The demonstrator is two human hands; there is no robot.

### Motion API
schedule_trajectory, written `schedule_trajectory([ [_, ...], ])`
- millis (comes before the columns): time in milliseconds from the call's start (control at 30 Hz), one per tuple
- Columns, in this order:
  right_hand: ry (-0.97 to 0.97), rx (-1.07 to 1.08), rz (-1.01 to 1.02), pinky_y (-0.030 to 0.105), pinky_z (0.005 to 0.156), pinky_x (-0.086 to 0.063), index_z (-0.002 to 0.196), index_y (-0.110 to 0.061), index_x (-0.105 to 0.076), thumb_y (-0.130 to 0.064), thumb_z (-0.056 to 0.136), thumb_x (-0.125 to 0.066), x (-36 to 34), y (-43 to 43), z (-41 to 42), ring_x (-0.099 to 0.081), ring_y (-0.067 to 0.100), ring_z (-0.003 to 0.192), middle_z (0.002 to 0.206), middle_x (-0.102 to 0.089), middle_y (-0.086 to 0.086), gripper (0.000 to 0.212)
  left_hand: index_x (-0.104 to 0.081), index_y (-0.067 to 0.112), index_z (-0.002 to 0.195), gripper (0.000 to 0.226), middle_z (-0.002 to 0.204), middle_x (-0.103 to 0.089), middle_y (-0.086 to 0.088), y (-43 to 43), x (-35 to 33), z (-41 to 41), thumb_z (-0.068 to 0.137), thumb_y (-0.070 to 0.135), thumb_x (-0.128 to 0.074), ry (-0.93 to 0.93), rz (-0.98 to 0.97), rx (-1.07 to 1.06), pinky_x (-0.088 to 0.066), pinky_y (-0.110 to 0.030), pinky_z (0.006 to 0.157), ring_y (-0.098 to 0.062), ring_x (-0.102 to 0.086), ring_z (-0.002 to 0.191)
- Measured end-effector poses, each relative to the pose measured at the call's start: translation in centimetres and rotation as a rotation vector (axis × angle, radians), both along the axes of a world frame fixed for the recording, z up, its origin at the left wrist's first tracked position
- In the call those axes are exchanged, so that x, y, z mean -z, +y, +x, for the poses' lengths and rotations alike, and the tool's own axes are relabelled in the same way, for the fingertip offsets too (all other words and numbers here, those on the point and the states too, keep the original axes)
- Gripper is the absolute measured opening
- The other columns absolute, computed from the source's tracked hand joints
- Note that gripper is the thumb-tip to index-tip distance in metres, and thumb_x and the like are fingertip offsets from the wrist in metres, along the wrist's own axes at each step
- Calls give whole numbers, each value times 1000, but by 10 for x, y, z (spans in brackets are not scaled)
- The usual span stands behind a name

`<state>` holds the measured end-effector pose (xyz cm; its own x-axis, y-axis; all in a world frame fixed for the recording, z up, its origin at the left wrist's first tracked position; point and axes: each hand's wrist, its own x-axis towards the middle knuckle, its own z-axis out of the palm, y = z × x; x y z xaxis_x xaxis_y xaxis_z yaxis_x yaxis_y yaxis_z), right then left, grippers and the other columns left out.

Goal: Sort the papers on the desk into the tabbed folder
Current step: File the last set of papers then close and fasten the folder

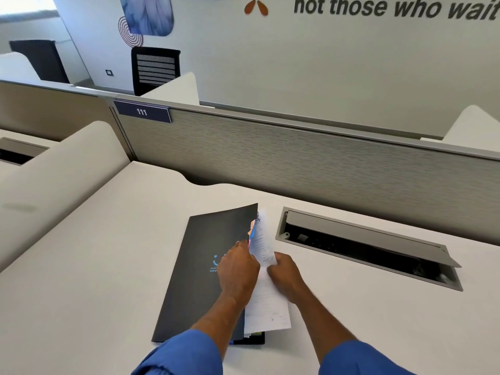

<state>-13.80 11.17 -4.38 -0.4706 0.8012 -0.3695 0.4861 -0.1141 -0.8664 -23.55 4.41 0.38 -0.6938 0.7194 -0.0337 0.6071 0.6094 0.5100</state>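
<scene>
Both hands on a matte black card folder (pixel 200 266) lying mid-way across the white desk (pixel 108 266).
Small blue logo on the cover, whose right edge is lifted, with pink and blue tabs showing there. Left hand (pixel 236 269) grips the cover edge. Right hand (pixel 285 274) pinches a white printed paper sheet (pixel 263 244) sticking out of the folder's right side.

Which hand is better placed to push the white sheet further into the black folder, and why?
The right hand: it grips the white sheet, while the left hand holds up the cover of the black folder.
</scene>
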Motion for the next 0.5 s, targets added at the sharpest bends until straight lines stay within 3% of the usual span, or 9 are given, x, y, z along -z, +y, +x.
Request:
schedule_trajectory([
  [100, 17, 26, 8, 39, 83, -59, 110, -13, -70, -20, 83, -58, 1, -6, -8, -70, 27, 92, 106, -74, 8, 30, -61, 18, 113, 27, 110, -68, -3, 2, 1, 3, 91, 22, -46, -13, -7, 5, -49, -30, 67, -22, -66, 93],
  [167, 20, 92, -1, 45, 88, -59, 103, -18, -71, -23, 86, -62, 4, -12, -17, -70, 27, 94, 106, -74, 8, 20, -61, 16, 112, 26, 110, -68, -5, 3, -1, 6, 91, 21, -46, -39, -1, 3, -53, -33, 71, -25, -66, 95],
  [233, 132, 185, -167, 45, 86, -59, 91, -19, -69, -24, 87, -57, 3, -17, -24, -68, 27, 92, 100, -72, 12, 14, -61, 14, 110, 26, 109, -68, -8, 5, -4, 8, 91, 20, -44, -44, 7, 0, -54, -36, 76, -27, -65, 96],
  [300, 282, 252, -405, 36, 76, -57, 92, -11, -68, -15, 93, -45, -3, -22, -30, -65, 26, 85, 92, -68, 15, 24, -61, 12, 110, 27, 109, -68, -9, 6, -7, 10, 90, 20, -44, -39, 5, 4, -51, -35, 78, -28, -65, 97],
  [367, 375, 296, -543, 35, 75, -53, 104, -6, -66, -13, 95, -39, -5, -25, -33, -64, 26, 87, 93, -67, 15, 29, -62, 12, 108, 26, 108, -68, -8, 6, -10, 11, 88, 18, -46, -36, 3, 10, -49, -34, 78, -27, -64, 97],
  [500, 336, 316, -487, 33, 76, -54, 107, -8, -64, -14, 99, -37, -10, -29, -32, -64, 23, 88, 97, -67, 14, 29, -61, 13, 107, 25, 108, -68, -6, 5, -9, 11, 88, 18, -45, -45, -5, 7, -48, -33, 74, -25, -64, 96],
])
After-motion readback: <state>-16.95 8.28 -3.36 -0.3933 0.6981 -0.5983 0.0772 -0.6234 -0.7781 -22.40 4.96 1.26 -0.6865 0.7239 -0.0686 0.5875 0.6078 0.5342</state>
